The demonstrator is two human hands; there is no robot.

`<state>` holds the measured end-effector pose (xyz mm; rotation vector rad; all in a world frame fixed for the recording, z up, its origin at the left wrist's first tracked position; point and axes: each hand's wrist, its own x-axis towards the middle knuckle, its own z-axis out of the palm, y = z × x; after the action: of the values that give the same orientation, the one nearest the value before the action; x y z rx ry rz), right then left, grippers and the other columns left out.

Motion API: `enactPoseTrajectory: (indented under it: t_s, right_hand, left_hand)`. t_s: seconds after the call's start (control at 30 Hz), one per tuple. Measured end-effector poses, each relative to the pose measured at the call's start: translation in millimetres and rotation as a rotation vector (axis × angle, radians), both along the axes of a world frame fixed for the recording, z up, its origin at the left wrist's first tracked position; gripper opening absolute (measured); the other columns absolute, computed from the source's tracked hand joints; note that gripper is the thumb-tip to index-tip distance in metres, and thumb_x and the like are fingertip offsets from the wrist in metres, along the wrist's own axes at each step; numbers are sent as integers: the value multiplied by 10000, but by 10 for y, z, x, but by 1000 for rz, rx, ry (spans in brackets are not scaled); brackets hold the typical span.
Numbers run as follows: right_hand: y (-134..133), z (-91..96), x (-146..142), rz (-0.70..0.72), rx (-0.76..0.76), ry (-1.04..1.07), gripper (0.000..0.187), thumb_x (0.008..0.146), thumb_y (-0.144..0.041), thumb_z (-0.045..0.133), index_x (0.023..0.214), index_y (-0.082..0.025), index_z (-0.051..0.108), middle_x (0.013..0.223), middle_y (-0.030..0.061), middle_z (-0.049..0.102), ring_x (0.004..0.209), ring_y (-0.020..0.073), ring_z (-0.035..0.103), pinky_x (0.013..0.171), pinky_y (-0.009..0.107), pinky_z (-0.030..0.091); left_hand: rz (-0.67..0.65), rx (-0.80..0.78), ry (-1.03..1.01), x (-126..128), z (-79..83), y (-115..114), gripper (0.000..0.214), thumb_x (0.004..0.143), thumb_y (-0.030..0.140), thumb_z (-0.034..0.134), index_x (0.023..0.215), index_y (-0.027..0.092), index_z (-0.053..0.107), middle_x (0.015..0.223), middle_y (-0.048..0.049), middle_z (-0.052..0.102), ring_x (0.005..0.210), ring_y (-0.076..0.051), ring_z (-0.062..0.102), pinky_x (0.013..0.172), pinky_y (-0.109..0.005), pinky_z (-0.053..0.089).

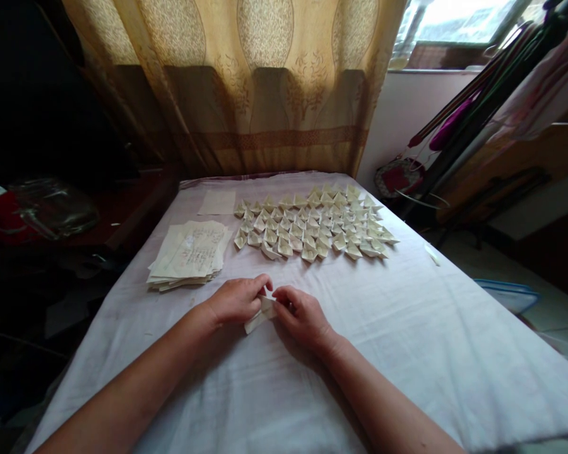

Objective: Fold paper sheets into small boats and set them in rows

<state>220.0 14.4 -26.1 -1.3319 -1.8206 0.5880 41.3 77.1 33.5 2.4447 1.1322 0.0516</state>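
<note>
Between my two hands is a small piece of folded paper (261, 317), off-white, just above or on the white cloth near the middle of the table. My left hand (240, 299) is closed on its left side, fingers bent inward. On its right edge, my right hand (303, 315) pinches it with thumb and curled fingers. Beyond the hands stand rows of folded paper boats (307, 227), packed close together. To the left lies a stack of paper sheets (189, 252), the top one with handwriting on it.
A single sheet (216, 202) lies behind the stack. The white cloth (407, 353) covers the table, with a small scrap (432, 255) near its right edge. A patterned curtain (284, 94) hangs behind. Dark furniture stands at the left; poles and hanging cloths are at the right.
</note>
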Motion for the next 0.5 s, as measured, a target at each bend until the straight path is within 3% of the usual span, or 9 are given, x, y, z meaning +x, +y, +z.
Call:
enactPoseTrajectory:
  t_s: [0.13, 0.27, 0.37, 0.5]
  right_hand:
    - [-26, 8, 24, -106, 26, -215, 81, 821, -140, 582, 828, -201, 633, 702, 0, 658, 674, 160, 579, 668, 274, 375]
    - [-43, 4, 68, -81, 45, -312, 104, 834, -128, 598, 793, -205, 654, 749, 5, 680, 737, 165, 599, 721, 289, 360]
    - [-52, 29, 115, -13, 37, -283, 117, 817, -125, 622, 854, -214, 690, 817, 10, 701, 790, 168, 622, 754, 294, 383]
    - [-56, 77, 197, 100, 9, -240, 290, 741, -87, 658, 992, -224, 704, 906, 12, 713, 862, 173, 638, 799, 301, 421]
  left_hand:
    - [20, 102, -78, 17, -216, 2, 260, 821, 124, 542, 1067, 189, 598, 1095, -76, 662, 1039, -227, 606, 915, -330, 466]
    - [-31, 327, -258, -115, -408, -182, 140, 904, 161, 527, 911, 207, 659, 995, -62, 679, 957, -208, 609, 880, -341, 486]
    - [-88, 375, -256, -221, -447, -325, 151, 938, 238, 545, 1007, 222, 679, 1022, -57, 710, 976, -218, 624, 897, -372, 483]
    - [-85, 376, -257, -277, -439, -398, 216, 913, 313, 611, 1106, 235, 669, 1107, -61, 711, 1043, -233, 629, 937, -391, 474]
